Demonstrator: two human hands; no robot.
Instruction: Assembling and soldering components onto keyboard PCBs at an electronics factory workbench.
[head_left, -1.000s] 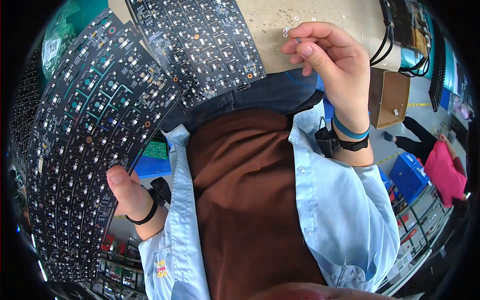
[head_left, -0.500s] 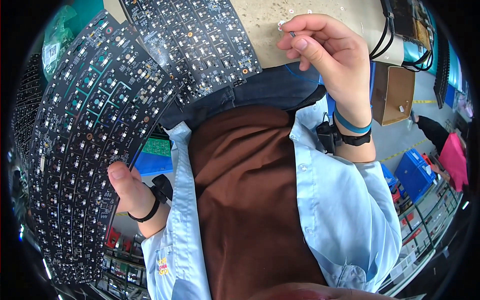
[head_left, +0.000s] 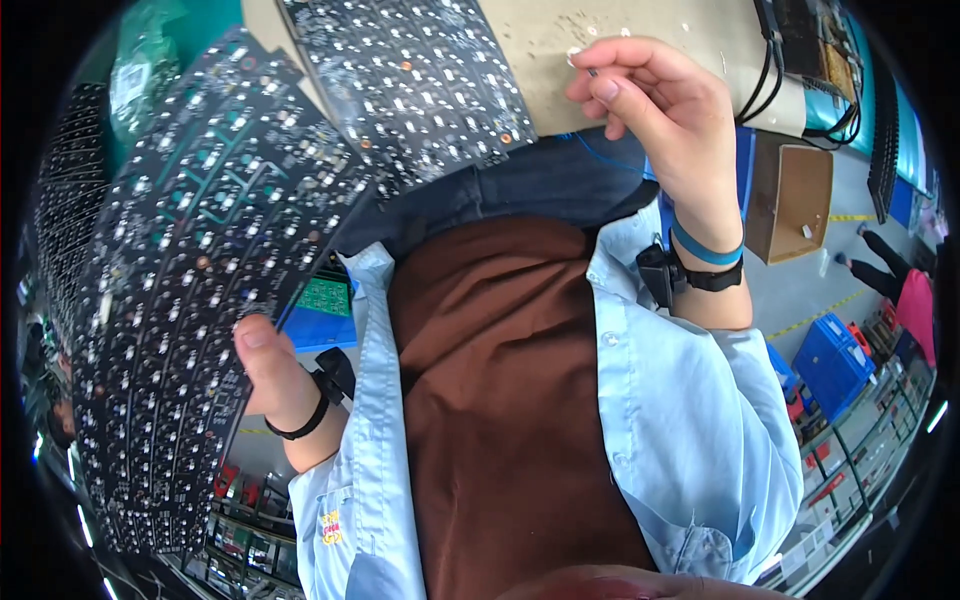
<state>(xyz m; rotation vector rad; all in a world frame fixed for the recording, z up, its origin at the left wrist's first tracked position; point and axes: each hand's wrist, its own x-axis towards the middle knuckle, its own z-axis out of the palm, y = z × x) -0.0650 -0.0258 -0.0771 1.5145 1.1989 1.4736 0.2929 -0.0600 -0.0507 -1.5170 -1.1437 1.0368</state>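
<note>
My left hand grips the edge of a large black circuit board, thumb on top; its other fingers are hidden behind the panel. The board is covered in rows of small white and silver components and is held up at the left. A second black circuit board lies at the top of the view, partly overlapped by the first. My right hand is raised over the beige work surface, thumb and forefinger pinched on a small dark piece, too small to name. The other fingers are curled.
Small pale rings and brown bits lie on the work surface. Black cables hang at its right, above an open cardboard box. More black boards and a clear plastic bag are at far left. A person in pink stands far right.
My left hand and the held board have shifted slightly right, and the board's tilt has changed a little. My right hand keeps its pinch almost in place. The person at far right has moved.
</note>
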